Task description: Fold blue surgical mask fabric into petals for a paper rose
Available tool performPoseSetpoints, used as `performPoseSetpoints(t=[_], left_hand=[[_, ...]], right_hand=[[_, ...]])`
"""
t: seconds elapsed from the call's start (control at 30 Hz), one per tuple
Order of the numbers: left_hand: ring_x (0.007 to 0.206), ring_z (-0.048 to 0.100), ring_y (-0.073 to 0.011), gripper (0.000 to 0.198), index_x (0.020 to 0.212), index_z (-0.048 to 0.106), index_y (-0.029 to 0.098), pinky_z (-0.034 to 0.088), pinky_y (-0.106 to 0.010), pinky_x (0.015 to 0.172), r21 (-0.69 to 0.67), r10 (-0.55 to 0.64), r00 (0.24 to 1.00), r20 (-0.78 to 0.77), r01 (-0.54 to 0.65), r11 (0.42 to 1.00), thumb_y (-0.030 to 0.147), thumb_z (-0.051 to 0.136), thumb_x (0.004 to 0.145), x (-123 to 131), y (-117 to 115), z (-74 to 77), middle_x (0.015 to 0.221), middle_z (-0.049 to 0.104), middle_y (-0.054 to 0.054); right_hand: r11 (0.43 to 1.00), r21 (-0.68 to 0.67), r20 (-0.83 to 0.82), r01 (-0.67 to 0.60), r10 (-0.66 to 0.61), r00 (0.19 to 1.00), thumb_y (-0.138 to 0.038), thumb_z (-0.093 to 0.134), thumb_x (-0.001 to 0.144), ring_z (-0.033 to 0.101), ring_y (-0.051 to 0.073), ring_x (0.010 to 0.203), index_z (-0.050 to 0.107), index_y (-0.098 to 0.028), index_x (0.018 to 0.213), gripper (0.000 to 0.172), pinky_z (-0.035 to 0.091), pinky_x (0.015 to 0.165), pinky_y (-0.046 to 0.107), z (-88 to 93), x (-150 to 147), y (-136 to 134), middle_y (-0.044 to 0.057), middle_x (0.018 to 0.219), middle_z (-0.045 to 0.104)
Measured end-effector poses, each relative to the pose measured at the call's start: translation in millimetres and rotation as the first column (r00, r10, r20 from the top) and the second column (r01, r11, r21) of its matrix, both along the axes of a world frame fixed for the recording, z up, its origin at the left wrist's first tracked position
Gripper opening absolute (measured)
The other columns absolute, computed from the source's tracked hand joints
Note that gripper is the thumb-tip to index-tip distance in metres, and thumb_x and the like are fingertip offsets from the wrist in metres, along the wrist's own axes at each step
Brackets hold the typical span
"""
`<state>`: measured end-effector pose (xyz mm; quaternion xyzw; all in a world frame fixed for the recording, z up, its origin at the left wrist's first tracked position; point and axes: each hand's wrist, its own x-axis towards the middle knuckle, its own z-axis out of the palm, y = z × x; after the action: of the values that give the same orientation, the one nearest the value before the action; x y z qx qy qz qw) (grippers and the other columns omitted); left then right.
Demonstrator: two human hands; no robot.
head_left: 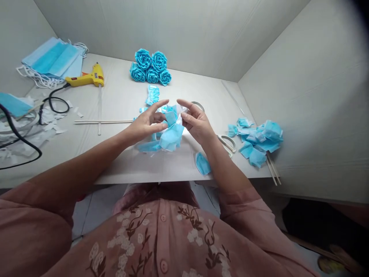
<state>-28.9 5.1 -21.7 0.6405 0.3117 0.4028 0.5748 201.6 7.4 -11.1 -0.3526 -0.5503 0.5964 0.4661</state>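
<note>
Thin light-blue fabric (pixel 172 137), creased and folded

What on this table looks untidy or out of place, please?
At the far left, white scraps lie scattered untidily, with a black cord running over them. At the right, thin sticks by the crumpled blue pieces poke past the table's front edge, so they might get knocked.

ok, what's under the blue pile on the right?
Pale sticks poke out from beneath the blue pile, on its near side. Their other ends, and whatever else it covers, can't be seen.
</note>
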Motion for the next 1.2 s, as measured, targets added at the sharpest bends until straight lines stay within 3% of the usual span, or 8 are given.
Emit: performPoseSetpoints(t=[0.23, 0.33, 0.47, 0.63, 0.8, 0.87, 1.03, 1.2], left_hand=[[0.083, 0.068, -0.0176, 0.066, 0.141, 0.063, 0.021, 0.053, -0.027, 0.07, 0.11, 0.121, 0.993, 0.016, -0.122, 0.986, 0.024, 0.08, 0.077, -0.7, 1.6, 4.2, 0.092, 0.069, -0.002], [0.079, 0.064, -0.0154, 0.068, 0.142, 0.063, 0.021, 0.05, -0.025, 0.065, 0.133, 0.176, 0.984, 0.005, -0.175, 0.976, 0.022, 0.079, 0.076, -2.1, 2.5, 4.8, 0.089, 0.065, -0.001], [0.079, 0.064, -0.0156, 0.071, 0.145, 0.06, 0.023, 0.05, -0.025, 0.063, 0.172, 0.203, 0.979, 0.014, -0.202, 0.964, 0.022, 0.078, 0.076, -3.9, 5.2, 1.4, 0.087, 0.063, 0.0], [0.083, 0.064, -0.0169, 0.073, 0.146, 0.059, 0.024, 0.052, -0.026, 0.067, 0.228, 0.227, 0.974, 0.019, -0.225, 0.947, 0.024, 0.082, 0.077, -4.4, 7.4, -3.6, 0.09, 0.064, -0.002], [0.089, 0.065, -0.0178, 0.072, 0.148, 0.056, 0.024, 0.052, -0.027, 0.074, 0.267, 0.222, 0.975, -0.022, -0.208, 0.941, 0.028, 0.081, 0.08, -2.4, 4.0, -3.0, 0.095, 0.065, -0.002], [0.094, 0.067, -0.0186, 0.07, 0.148, 0.056, 0.023, 0.053, -0.029, 0.08, 0.294, 0.217, 0.975, -0.041, -0.195, 0.936, 0.028, 0.078, 0.082, -1.1, 1.7, -1.7, 0.098, 0.066, -0.003], [0.091, 0.064, -0.0183, 0.069, 0.148, 0.055, 0.021, 0.052, -0.033, 0.087, 0.326, 0.228, 0.971, -0.071, -0.194, 0.925, 0.027, 0.076, 0.082, 0.9, -2.3, 1.5, 0.094, 0.066, -0.002], [0.083, 0.062, -0.0173, 0.06, 0.139, 0.06, 0.021, 0.051, -0.032, 0.081, 0.317, 0.279, 0.959, -0.05, -0.25, 0.915, 0.026, 0.072, 0.08, 1.7, -1.4, 2.7, 0.085, 0.063, 0.001]], right_hand=[[0.999, -0.011, 0.088, 0.044, -0.043, 0.995, -0.052, 0.081, 0.082, 0.074, 0.02, 0.097, 0.07, -0.028, 0.136, 0.06, 0.064, 0.097, 0.041, -6.7, -0.5, 4.4, -0.001, 0.095, 0.078], [0.987, 0.021, 0.111, 0.162, -0.163, 0.98, -0.055, 0.073, 0.088, 0.075, 0.022, 0.111, 0.068, -0.03, 0.139, 0.058, 0.063, 0.103, 0.042, -9.5, 5.6, 10.3, 0.003, 0.118, 0.08], [0.947, 0.168, 0.175, 0.273, -0.301, 0.937, -0.066, 0.058, 0.096, 0.069, 0.025, 0.131, 0.062, -0.034, 0.147, 0.06, 0.059, 0.11, 0.046, -3.6, 11.5, 10.2, 0.005, 0.141, 0.073], [0.915, 0.318, 0.261, 0.247, -0.335, 0.906, -0.075, 0.059, 0.093, 0.067, 0.026, 0.129, 0.058, -0.029, 0.151, 0.073, 0.057, 0.111, 0.045, 0.5, 7.1, 4.2, 0.007, 0.132, 0.074], [0.967, 0.202, 0.3, 0.154, -0.21, 0.931, -0.08, 0.072, 0.081, 0.068, 0.028, 0.12, 0.045, -0.021, 0.161, 0.103, 0.059, 0.099, 0.043, -4.2, 1.1, 3.3, 0.013, 0.133, 0.072], [0.983, 0.156, 0.294, 0.097, -0.14, 0.945, -0.076, 0.079, 0.077, 0.07, 0.027, 0.11, 0.039, -0.021, 0.164, 0.11, 0.059, 0.096, 0.043, -4.9, -1.6, 1.3, 0.011, 0.123, 0.074], [0.993, 0.111, 0.21, 0.045, -0.068, 0.975, -0.061, 0.086, 0.078, 0.065, 0.02, 0.078, 0.046, -0.028, 0.159, 0.097, 0.058, 0.078, 0.037, -3.1, -7.0, -5.1, -0.001, 0.086, 0.069], [0.988, 0.093, 0.174, 0.122, -0.137, 0.975, -0.058, 0.086, 0.076, 0.064, 0.021, 0.077, 0.056, -0.029, 0.15, 0.085, 0.058, 0.077, 0.038, -2.4, -6.5, -4.2, -0.001, 0.085, 0.067]])
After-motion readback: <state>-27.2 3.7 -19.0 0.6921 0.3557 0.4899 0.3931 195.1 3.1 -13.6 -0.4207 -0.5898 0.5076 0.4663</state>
